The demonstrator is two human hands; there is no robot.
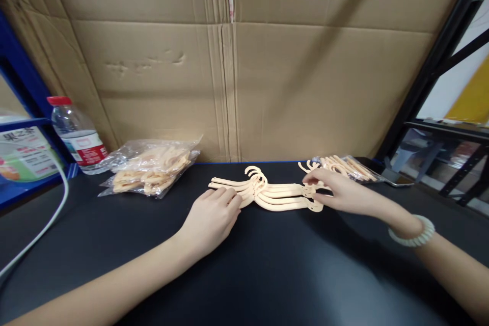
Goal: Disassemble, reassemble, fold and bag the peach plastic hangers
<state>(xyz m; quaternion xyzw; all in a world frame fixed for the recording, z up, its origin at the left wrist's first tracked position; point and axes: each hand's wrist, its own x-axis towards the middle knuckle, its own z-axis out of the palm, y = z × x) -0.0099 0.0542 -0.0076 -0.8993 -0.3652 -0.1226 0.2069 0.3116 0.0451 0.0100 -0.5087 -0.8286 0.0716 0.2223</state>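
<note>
Clearly left hand (pixel 212 216) touches hangers (pixel 280 207)

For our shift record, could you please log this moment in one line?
left hand: on beige hangers | right hand: at hangers' right ends | plastic bag: rear left

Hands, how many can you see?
2. The left hand is over the left part of the beige hangers; the right hand is at their right end. No other hands show.

The hooked pieces (pixel 281 207) are pale peach, the table (pixel 267 275) black.
</note>
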